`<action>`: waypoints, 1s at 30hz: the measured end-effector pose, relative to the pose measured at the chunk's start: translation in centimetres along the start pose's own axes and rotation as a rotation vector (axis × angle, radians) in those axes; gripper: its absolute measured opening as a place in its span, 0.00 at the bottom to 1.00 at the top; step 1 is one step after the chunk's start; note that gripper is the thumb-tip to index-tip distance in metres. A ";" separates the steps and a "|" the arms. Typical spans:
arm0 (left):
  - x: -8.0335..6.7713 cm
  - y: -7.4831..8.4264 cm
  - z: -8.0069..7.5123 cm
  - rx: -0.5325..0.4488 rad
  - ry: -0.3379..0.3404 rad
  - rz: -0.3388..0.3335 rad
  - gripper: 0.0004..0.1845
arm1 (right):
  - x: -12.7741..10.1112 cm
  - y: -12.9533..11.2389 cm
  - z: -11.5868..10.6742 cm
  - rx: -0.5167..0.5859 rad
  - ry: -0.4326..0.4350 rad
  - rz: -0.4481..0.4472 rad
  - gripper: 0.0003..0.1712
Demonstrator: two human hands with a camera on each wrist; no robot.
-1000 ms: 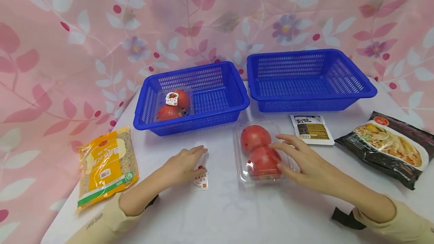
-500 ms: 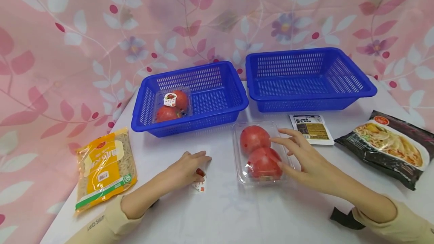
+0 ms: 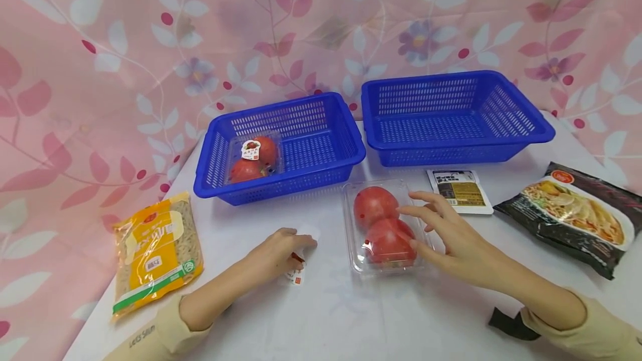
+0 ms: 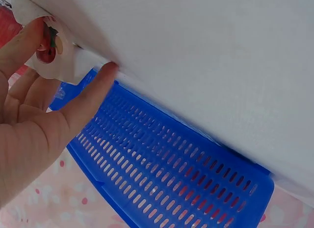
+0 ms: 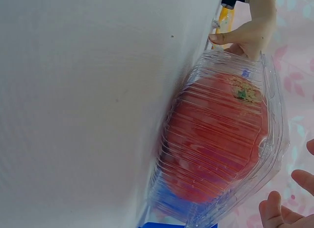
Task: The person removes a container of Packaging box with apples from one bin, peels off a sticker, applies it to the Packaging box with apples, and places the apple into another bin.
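The fingers of the left hand [image 3: 273, 253] curl down onto a small white sticker label [image 3: 299, 255] printed with a red tomato, pinching its thin, glossy paper so that the far edge lifts and curls off the table; in the left wrist view the thumb and a fingertip [image 4: 105, 71] press against that bent paper [image 4: 54, 53]. The right hand [image 3: 453, 238] hovers with straight, spread fingers at the right side of a clear plastic clamshell [image 3: 383, 227], its fingertips at or just above the ribbed lid and not wrapped around it. The clamshell is a shallow rectangular box with rounded corners, lying flat near the middle of the white tabletop [image 3: 341, 316] just in front of the baskets, and it holds two smooth, round red tomatoes [image 3: 383, 224] one behind the other; the right wrist view shows the ridged transparent shell [image 5: 230, 139] tight around the fruit. Behind the label stands a blue plastic basket [image 3: 331, 149] with slotted walls, holding a second tomato pack [image 3: 253, 157] that bears the same sticker. A second blue basket [image 3: 521, 127] stands beside it. A small flat sachet [image 3: 458, 189] lies near the right hand, a dark crinkly noodle bag [image 3: 577, 216] further right, and a yellow noodle packet [image 3: 156, 249] far left.
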State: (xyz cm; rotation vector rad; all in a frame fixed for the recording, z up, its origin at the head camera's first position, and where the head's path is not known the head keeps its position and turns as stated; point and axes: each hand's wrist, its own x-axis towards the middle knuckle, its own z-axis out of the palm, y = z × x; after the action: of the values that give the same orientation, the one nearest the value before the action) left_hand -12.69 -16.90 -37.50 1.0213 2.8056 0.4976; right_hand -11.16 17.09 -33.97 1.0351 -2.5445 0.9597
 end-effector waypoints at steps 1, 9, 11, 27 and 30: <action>0.1 0.0 0.1 0.004 0.006 0.021 0.19 | 0.0 0.0 0.0 0.000 0.001 0.007 0.30; 0.0 0.2 0.2 -0.015 0.078 0.015 0.13 | -0.2 -0.2 -0.1 0.003 0.010 0.028 0.29; 0.0 0.2 0.2 -0.020 0.092 0.001 0.13 | -0.2 -0.3 -0.1 0.004 0.015 0.021 0.29; 0.6 2.2 -3.6 -0.314 0.362 0.040 0.15 | 1.0 -1.3 -0.4 0.016 -0.012 -0.082 0.30; 0.9 2.9 -4.6 -0.366 0.414 0.088 0.15 | 1.5 -1.8 -0.4 0.014 -0.011 -0.101 0.29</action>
State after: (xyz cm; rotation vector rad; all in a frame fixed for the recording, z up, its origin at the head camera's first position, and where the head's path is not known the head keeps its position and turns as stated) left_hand -12.63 -15.43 -32.17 1.0609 2.8386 1.3121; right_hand -11.04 15.60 -32.18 1.1642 -2.4713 0.9489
